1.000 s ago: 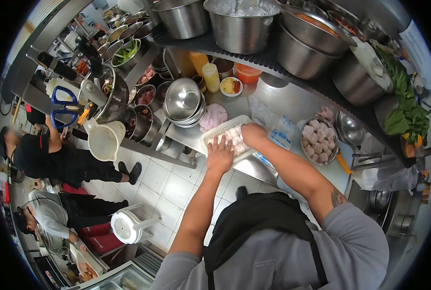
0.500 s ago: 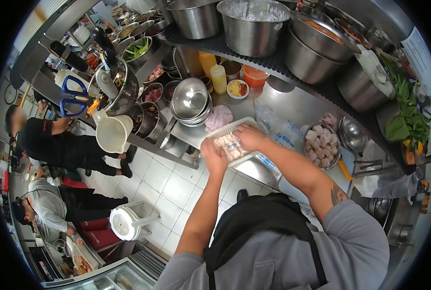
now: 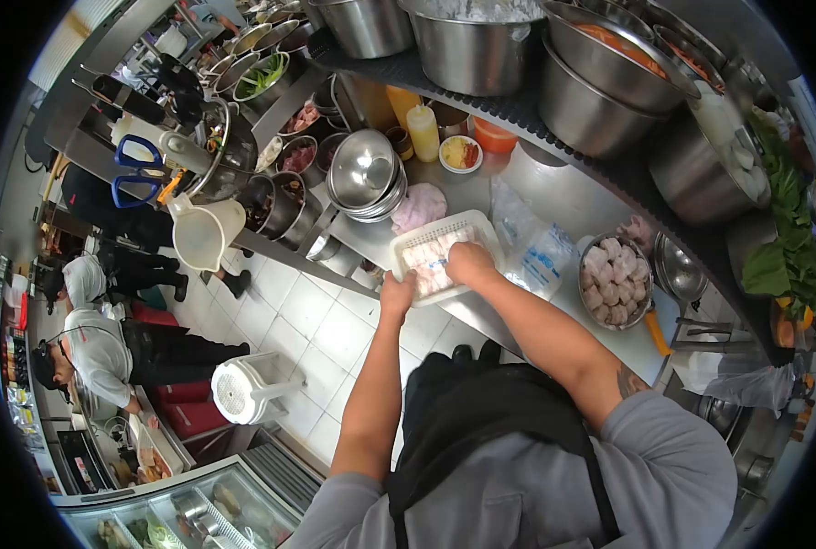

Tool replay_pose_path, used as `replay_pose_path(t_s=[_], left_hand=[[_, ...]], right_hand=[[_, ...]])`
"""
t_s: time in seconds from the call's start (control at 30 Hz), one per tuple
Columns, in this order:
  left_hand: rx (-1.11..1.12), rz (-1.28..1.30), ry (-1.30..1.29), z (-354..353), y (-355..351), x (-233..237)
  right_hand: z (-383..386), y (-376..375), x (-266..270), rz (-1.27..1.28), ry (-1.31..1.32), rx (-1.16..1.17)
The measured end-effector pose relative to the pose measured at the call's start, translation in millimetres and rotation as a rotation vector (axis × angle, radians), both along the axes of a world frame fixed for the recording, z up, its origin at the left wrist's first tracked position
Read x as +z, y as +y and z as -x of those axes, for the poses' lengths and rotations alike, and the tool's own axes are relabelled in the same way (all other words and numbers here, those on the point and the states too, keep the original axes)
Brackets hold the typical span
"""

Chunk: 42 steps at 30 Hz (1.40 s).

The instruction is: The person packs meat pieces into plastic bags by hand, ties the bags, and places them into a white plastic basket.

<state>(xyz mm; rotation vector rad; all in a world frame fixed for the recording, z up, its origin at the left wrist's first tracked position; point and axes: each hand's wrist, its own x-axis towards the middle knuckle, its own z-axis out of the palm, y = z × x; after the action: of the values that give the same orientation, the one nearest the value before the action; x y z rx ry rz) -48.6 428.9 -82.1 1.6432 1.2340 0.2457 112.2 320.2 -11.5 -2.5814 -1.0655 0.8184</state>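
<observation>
In the head view, a white rectangular plastic basket [image 3: 471, 220] sits near the counter's front edge. Pale pieces of food [image 3: 424, 254] lie inside it under clear plastic with blue print. My left hand [image 3: 397, 296] is closed around the basket's near-left corner. Over the near-right part of the basket, my right hand [image 3: 469, 264] is closed with fingers curled down on the printed plastic bag [image 3: 438, 263]; its fingertips are partly hidden. A pink, bag-like bundle [image 3: 419, 209] touches or nearly touches the basket's far side. Crumpled clear bags with blue print [image 3: 538, 261] lie to its right.
Stacked steel bowls [image 3: 363, 171] stand beyond the basket. A bowl of pale round pieces [image 3: 615, 282] and an orange-handled knife [image 3: 657, 331] are at the right. A shelf with large pots [image 3: 475, 59] overhangs the counter. Co-workers [image 3: 97, 352] and a white stool [image 3: 243, 395] are at the left.
My right hand has gone from spread over the basket's far side to closed over its near part. My left hand has shifted from the contents to the basket's corner. The view has tilted slightly.
</observation>
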Motion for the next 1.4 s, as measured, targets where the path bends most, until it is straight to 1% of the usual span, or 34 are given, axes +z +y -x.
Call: replay_pose_path(t_s=[0.03,0.07,0.17,0.27,0.37,0.47,0.57,0.63,0.67,0.77,0.87,0.97,1.0,1.07,1.1,1.17,1.2,1.3,1.33,1.37,1.4], left_hand=[[0.0,0.032,-0.004,2,-1,-1],[0.031,0.04,-0.096,4,1,-19],[0.02,0.003,-0.021,1,-7,8],[0.02,-0.018,-0.059,2,-4,-9],[-0.025,0.065,-0.111,4,-2,-5],[0.011,0.043,-0.08,2,-1,-12],[0.0,0.114,-0.091,2,-2,0],[-0.039,0.152,-0.035,3,-6,42],[-0.057,0.173,-0.008,2,-6,54],[-0.036,0.135,-0.055,3,-6,34],[-0.051,0.04,-0.079,3,-1,-13],[-0.163,0.111,-0.118,9,5,1],[-0.17,0.104,-0.131,9,6,-1],[-0.184,0.088,-0.155,10,7,-6],[-0.19,0.092,-0.145,10,8,-1],[-0.201,0.099,-0.125,10,8,11],[-0.214,0.113,-0.138,10,10,9],[-0.25,0.117,-0.165,14,18,5],[-0.261,0.094,-0.169,16,23,11],[-0.273,0.071,-0.171,17,25,16],[-0.212,0.019,-0.202,18,25,32]], right_hand=[[1,1,3,0.002,0.018,-0.015],[3,1,7,0.003,0.035,-0.033],[4,5,4,0.033,0.032,-0.017],[7,11,0,0.065,0.023,-0.053],[7,12,-2,0.085,0.032,0.017],[7,11,-8,0.095,0.015,0.057],[9,7,-8,0.004,0.009,0.099],[12,10,-19,-0.049,-0.012,0.077],[14,11,-23,-0.074,-0.024,0.068],[25,21,-21,-0.101,0.003,-0.039],[27,30,-31,-0.256,0.146,-0.307],[30,32,-20,-0.427,0.368,-0.695],[15,32,-48,-0.41,0.536,-0.62],[15,38,-58,-0.421,0.707,-0.535],[16,42,-62,-0.426,0.793,-0.492],[24,49,-71,-0.426,0.688,-0.493],[27,52,-70,-0.427,0.636,-0.493],[16,41,-56,-0.449,0.781,-0.611],[18,38,-24,-0.466,0.889,-0.647],[15,36,-22,-0.511,1.024,-0.642],[11,32,-20,-0.556,1.159,-0.637]])
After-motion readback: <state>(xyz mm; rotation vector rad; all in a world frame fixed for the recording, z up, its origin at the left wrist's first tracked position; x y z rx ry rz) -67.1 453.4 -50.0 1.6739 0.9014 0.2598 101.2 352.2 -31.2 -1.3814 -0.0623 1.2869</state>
